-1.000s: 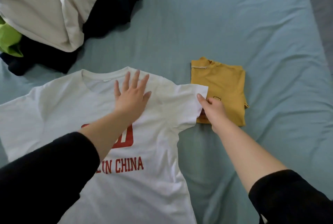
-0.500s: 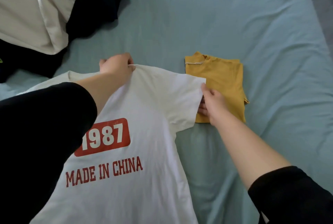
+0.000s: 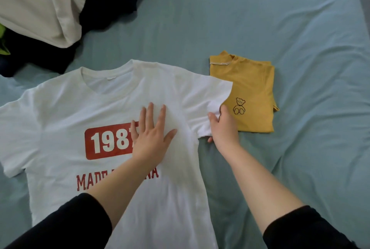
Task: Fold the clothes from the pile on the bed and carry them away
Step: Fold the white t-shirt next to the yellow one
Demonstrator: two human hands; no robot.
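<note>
Yellow shirt (image 3: 251, 96) lies folded; white shirt (image 3: 66, 112) lies spread, left hand (image 3: 151, 138) flat on it, right hand (image 3: 224, 126) pinching its sleeve (image 3: 208, 98), pile (image 3: 60, 8) untouched.

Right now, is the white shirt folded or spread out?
Spread out. The white shirt lies flat, print up, both sleeves out; the left hand presses its chest, the right hand holds one sleeve.

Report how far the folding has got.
Done: the yellow shirt lies folded on the bed. In hand: the white T-shirt is spread flat, the left hand pressing its chest, the right hand gripping its sleeve. Left: the pile at top left, and carrying everything away.
</note>
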